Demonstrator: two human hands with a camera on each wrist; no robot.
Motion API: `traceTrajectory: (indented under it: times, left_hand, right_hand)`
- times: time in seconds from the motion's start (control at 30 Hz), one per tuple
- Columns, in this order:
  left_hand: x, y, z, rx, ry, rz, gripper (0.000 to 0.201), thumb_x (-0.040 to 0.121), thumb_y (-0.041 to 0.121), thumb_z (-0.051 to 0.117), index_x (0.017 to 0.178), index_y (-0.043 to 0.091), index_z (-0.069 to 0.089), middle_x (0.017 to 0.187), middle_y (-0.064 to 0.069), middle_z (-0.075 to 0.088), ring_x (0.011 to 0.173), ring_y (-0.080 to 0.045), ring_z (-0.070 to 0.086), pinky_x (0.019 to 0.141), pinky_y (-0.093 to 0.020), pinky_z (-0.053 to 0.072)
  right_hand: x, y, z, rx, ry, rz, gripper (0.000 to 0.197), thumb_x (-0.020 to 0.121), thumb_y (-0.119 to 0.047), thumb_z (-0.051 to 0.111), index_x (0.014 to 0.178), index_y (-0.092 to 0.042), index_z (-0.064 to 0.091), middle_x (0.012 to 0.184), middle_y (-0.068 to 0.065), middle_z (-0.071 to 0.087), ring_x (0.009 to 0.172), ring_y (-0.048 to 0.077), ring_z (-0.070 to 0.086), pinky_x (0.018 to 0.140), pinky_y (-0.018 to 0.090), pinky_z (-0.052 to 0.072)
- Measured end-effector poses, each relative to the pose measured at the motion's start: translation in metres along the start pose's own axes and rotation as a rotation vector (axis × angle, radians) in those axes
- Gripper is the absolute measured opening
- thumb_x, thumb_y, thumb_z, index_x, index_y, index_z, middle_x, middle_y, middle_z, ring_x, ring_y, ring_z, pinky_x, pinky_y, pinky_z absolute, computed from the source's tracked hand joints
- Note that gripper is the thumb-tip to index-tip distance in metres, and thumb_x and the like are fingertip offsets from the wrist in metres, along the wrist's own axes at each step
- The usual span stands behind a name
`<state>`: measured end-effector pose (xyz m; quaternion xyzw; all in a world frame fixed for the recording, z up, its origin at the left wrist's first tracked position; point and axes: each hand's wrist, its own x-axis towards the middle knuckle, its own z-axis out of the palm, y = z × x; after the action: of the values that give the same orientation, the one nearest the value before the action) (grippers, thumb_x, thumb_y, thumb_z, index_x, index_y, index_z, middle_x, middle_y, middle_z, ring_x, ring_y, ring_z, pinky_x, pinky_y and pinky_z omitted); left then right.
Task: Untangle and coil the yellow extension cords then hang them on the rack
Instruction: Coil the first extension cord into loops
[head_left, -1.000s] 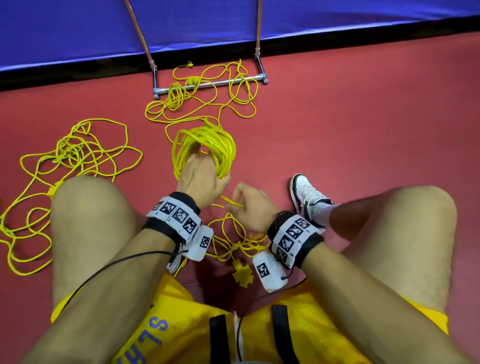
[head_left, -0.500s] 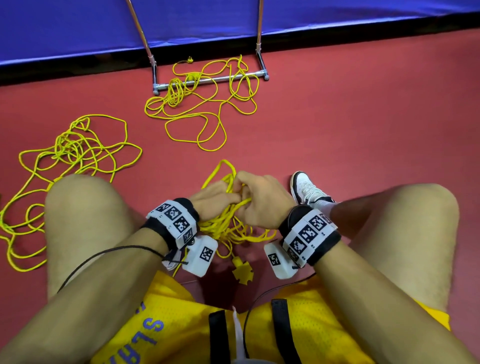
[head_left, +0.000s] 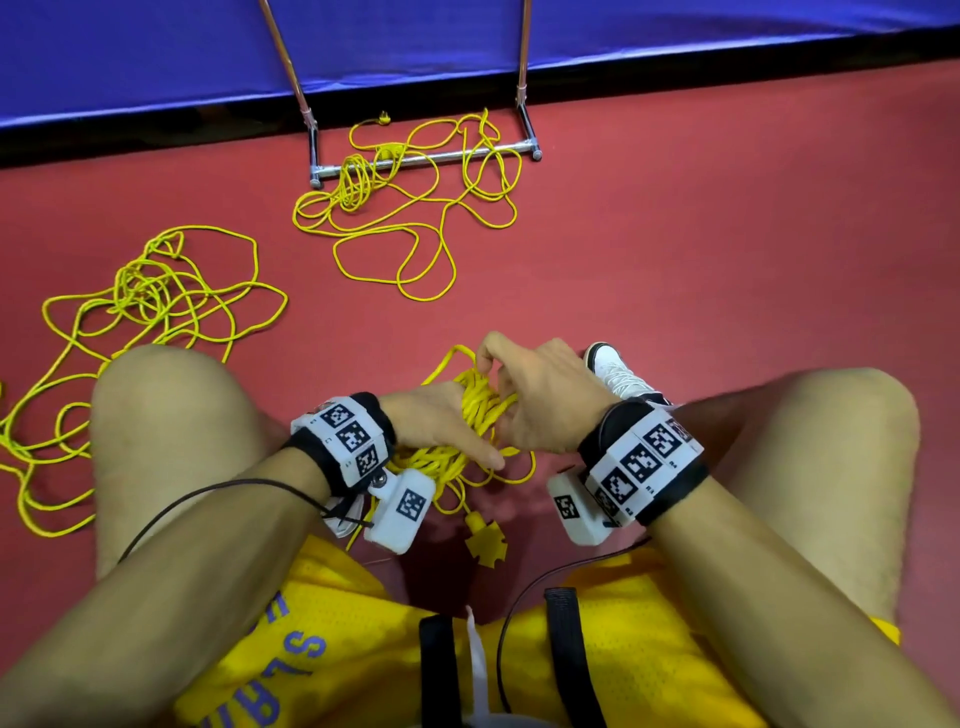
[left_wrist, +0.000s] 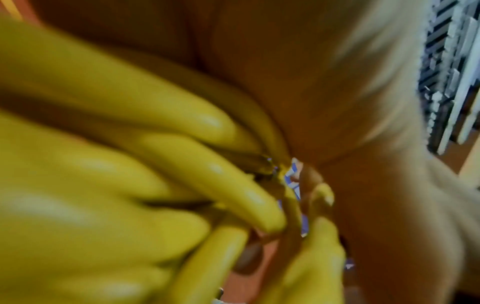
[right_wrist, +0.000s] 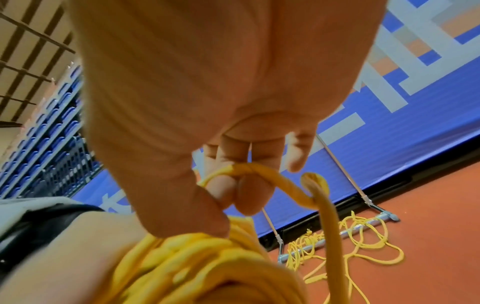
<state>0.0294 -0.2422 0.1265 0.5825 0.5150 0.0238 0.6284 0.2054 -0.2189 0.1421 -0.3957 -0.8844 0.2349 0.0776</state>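
Low between my knees, my left hand (head_left: 444, 428) grips a bundled coil of yellow extension cord (head_left: 478, 408), thumb lying across its lower side. My right hand (head_left: 537, 395) reaches over the coil's top and pinches a single strand (head_left: 457, 358). In the right wrist view that strand (right_wrist: 262, 170) loops over my fingertips (right_wrist: 249, 197), above the coil (right_wrist: 197, 267). In the left wrist view, blurred cord strands (left_wrist: 135, 168) fill the frame. The coil's yellow plug (head_left: 485, 540) lies on the floor under my hands. The rack's metal base bar (head_left: 426, 158) stands by the blue wall.
A loose yellow cord tangle (head_left: 405, 218) lies across the rack base; another tangle (head_left: 145, 296) spreads on the red floor beyond my left knee. My white shoe (head_left: 615, 374) is just right of my hands. A blue padded wall (head_left: 467, 47) closes the far side.
The coil, held upright farther out a second ago, has come in close between my knees. My right hand has moved from the tail below to the coil's top and pinches a strand.
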Motion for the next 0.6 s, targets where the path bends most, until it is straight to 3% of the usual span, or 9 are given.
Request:
traceTrajectory:
  times: [0.07,0.13,0.2,0.27,0.33,0.4,0.47,0.53,0.6]
  left_hand:
    - [-0.001,0.000,0.001,0.163,0.032,-0.042,0.060,0.054,0.052,0.084,0.076,0.005,0.053,0.066,-0.003,0.043,0.062,-0.016,0.040,0.062,-0.033,0.033]
    - [-0.004,0.003,-0.002,0.169,0.074,-0.066,0.045,0.055,0.041,0.078,0.067,0.009,0.050,0.061,-0.006,0.040,0.057,-0.020,0.034,0.057,-0.039,0.030]
    - [-0.006,0.004,-0.007,0.087,0.105,-0.068,0.045,0.054,0.035,0.076,0.068,0.000,0.052,0.059,-0.009,0.042,0.054,-0.024,0.035,0.052,-0.046,0.034]
    - [-0.012,0.008,-0.010,-0.034,0.075,0.001,0.032,0.068,0.014,0.073,0.088,-0.008,0.064,0.055,-0.008,0.055,0.048,-0.022,0.049,0.048,-0.033,0.044]
    - [-0.017,0.011,-0.012,-0.166,0.068,0.048,0.023,0.071,-0.003,0.065,0.093,-0.009,0.065,0.052,-0.006,0.061,0.048,-0.023,0.057,0.050,-0.024,0.048]
    - [-0.021,0.015,-0.017,-0.278,0.107,0.089,0.030,0.058,0.006,0.067,0.087,-0.004,0.064,0.051,-0.010,0.061,0.063,-0.032,0.059,0.062,-0.036,0.052]
    - [-0.021,0.012,-0.025,-0.360,0.154,0.128,0.039,0.050,0.015,0.067,0.084,-0.003,0.062,0.049,-0.015,0.057,0.062,-0.034,0.059,0.079,-0.054,0.050]
    - [-0.024,0.012,-0.029,-0.464,0.193,0.128,0.035,0.049,0.013,0.066,0.081,-0.001,0.063,0.047,-0.016,0.051,0.048,-0.030,0.056,0.087,-0.054,0.049]
    - [-0.026,0.013,-0.029,-0.598,0.260,0.111,0.025,0.052,0.006,0.061,0.076,0.001,0.062,0.046,-0.013,0.045,0.043,-0.028,0.050,0.080,-0.042,0.053]
  right_hand:
    - [0.000,-0.001,0.003,-0.090,0.082,-0.037,0.060,0.063,-0.017,0.060,0.121,-0.022,0.049,0.065,-0.009,0.060,0.062,0.026,0.055,0.087,0.039,0.036]
    - [0.003,0.001,0.007,-0.130,0.172,-0.031,0.066,0.061,-0.017,0.060,0.126,-0.024,0.050,0.068,-0.008,0.064,0.061,0.025,0.055,0.083,0.036,0.028]
    - [0.011,0.006,0.006,-0.121,0.291,0.029,0.065,0.060,-0.012,0.064,0.123,-0.024,0.054,0.072,-0.009,0.063,0.066,0.025,0.059,0.076,0.034,0.023]
    - [0.019,0.014,0.004,-0.180,0.418,0.101,0.059,0.062,-0.009,0.067,0.118,-0.023,0.058,0.087,-0.004,0.064,0.080,0.029,0.060,0.074,0.036,0.030]
    - [0.021,0.023,0.006,-0.193,0.525,0.139,0.052,0.063,-0.006,0.070,0.113,-0.019,0.061,0.098,0.005,0.062,0.087,0.035,0.057,0.070,0.041,0.042]
    - [0.020,0.028,0.007,-0.136,0.521,0.269,0.048,0.067,-0.013,0.075,0.113,-0.017,0.061,0.104,0.009,0.060,0.094,0.037,0.056,0.072,0.045,0.049]
    - [0.020,0.035,0.004,-0.053,0.422,0.467,0.050,0.070,-0.030,0.079,0.113,-0.018,0.059,0.110,0.008,0.058,0.103,0.033,0.053,0.077,0.043,0.048]
    - [0.024,0.039,0.002,0.027,0.358,0.512,0.038,0.076,-0.038,0.077,0.103,-0.017,0.060,0.102,0.006,0.063,0.098,0.032,0.057,0.075,0.040,0.045]
    - [0.025,0.041,0.006,0.145,0.364,0.448,0.026,0.081,-0.039,0.075,0.085,-0.016,0.062,0.079,0.002,0.066,0.083,0.034,0.062,0.071,0.040,0.047]
